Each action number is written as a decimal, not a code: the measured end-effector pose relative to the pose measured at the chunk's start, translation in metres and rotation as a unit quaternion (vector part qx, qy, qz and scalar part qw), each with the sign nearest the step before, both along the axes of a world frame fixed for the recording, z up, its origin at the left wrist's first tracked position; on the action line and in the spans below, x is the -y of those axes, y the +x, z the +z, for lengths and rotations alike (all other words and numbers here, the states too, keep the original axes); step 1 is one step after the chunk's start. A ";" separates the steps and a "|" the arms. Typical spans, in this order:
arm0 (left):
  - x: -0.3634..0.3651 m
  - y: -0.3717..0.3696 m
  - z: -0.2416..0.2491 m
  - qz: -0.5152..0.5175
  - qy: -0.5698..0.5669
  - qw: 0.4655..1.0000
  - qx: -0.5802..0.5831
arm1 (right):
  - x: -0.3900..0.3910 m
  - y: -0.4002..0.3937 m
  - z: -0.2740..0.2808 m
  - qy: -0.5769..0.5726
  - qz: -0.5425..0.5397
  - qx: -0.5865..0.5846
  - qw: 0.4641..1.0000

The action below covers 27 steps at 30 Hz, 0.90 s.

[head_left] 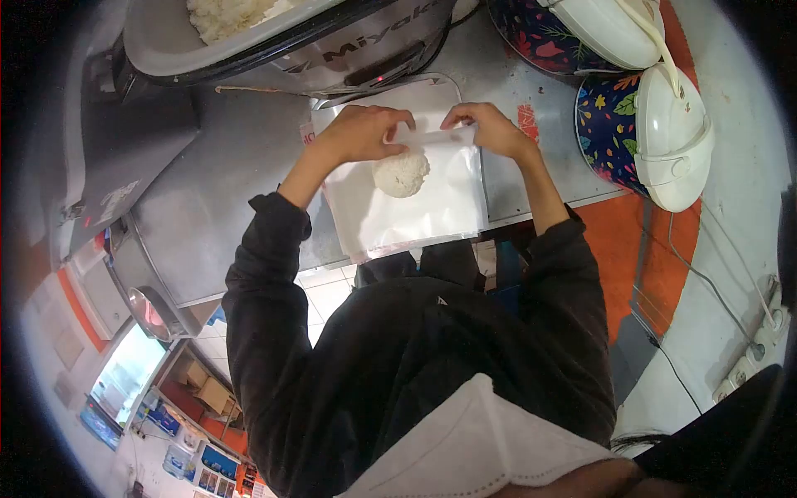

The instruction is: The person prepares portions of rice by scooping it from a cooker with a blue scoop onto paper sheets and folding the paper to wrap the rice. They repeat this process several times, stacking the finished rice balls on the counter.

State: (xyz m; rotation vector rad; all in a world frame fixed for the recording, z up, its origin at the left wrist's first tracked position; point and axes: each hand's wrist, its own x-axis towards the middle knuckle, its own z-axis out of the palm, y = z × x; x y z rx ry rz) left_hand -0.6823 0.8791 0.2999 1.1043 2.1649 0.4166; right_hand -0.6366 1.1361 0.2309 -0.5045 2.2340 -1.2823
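A rounded mound of white rice (402, 173) sits on a stack of white wrapping paper sheets (415, 220) at the near edge of a metal counter. My left hand (365, 133) is curled at the far side of the paper, its thumb just above the rice. With bent fingers, my right hand (490, 131) grips the far right part of the top sheet. Between the two hands that sheet's far edge is raised and folded slightly toward me. The left fingertips seem to hold the same edge, though the contact is partly hidden.
A large rice cooker (332, 50) with rice inside stands beyond the paper, a thin stick (274, 90) before it. Two patterned containers with white lids (672, 158) are at the right. A dark metal box (133, 158) stands left. Cables (706, 282) run along the right wall.
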 end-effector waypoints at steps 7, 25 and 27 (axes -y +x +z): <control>0.012 -0.011 -0.041 -0.032 -0.056 0.997 0.038 | 0.033 0.071 0.029 0.051 -0.370 0.060 0.926; 0.019 -0.030 -0.044 -0.083 -0.057 0.966 0.240 | 0.057 0.193 0.027 -0.091 -0.501 0.194 0.839; 0.011 -0.024 -0.020 0.008 -0.038 0.979 0.199 | 0.060 0.196 0.026 -0.176 -0.459 0.233 0.839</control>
